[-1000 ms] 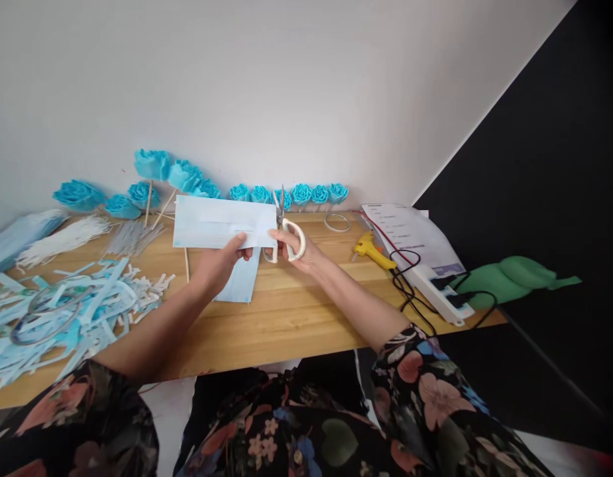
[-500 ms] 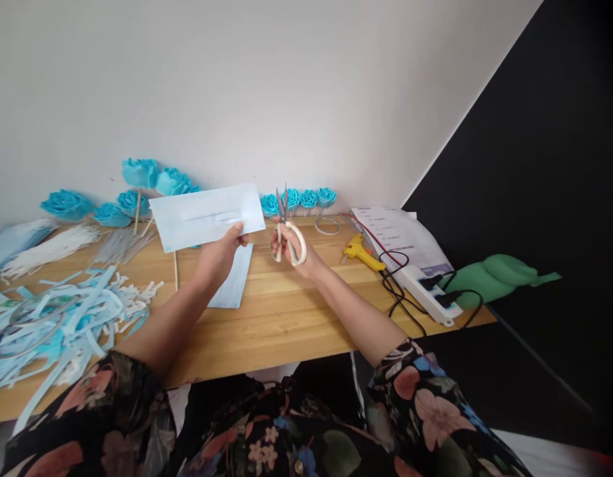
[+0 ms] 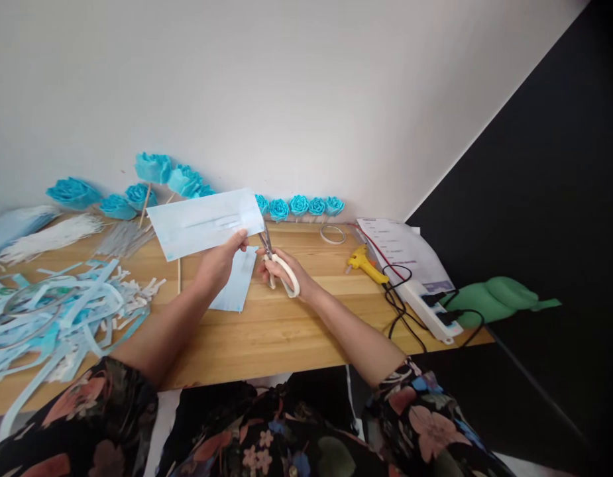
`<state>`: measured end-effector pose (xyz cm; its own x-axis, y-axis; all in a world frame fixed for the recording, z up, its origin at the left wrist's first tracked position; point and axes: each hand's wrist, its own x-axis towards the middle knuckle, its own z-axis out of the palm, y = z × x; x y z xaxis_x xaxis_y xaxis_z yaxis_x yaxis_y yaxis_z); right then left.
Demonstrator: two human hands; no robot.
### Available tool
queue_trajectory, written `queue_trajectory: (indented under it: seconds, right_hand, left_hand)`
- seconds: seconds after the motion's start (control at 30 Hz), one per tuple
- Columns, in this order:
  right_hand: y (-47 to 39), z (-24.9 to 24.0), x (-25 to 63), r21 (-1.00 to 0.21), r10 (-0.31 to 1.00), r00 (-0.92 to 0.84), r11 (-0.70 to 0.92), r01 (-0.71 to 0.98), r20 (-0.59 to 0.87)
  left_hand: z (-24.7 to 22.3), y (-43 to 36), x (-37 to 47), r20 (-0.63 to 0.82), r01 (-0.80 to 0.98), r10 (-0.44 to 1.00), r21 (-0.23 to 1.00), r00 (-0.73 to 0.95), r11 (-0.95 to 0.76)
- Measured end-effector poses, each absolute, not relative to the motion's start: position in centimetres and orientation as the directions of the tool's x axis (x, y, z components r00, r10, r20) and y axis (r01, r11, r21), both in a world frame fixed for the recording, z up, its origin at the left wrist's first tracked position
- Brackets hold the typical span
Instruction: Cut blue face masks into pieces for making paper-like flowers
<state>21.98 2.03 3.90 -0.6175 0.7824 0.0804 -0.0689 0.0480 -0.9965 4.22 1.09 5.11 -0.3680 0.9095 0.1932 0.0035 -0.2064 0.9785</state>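
White wall (image 3: 306, 86) behind finished-looking blue flowers (image 3: 299, 205); left hand (image 3: 221, 262) pinches a seemingly whole sheet (image 3: 201, 225), right hand (image 3: 302, 278) grips scissors (image 3: 268, 252) at its edge

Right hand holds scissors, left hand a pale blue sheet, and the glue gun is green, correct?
The glue gun is yellow, not green, as the head view shows. The right hand does hold scissors, the left hand a pale blue sheet.
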Motion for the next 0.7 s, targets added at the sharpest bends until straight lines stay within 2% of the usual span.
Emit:
queue_trajectory:
  seconds: [0.3, 0.7]
  right_hand:
    - [2.0, 4.0, 22.1, -0.994, 0.799, -0.592, 0.095, -0.046, 0.104]
    - [2.2, 3.7, 22.1, -0.993, 0.813, -0.570, 0.111, -0.047, 0.118]
  left_hand:
    - [6.4, -0.5, 5.0, 0.077, 0.177, 0.936, 0.984, -0.345, -0.016]
    - [5.3, -0.1, 5.0, 0.131, 0.099, 0.944, 0.989, -0.302, -0.106]
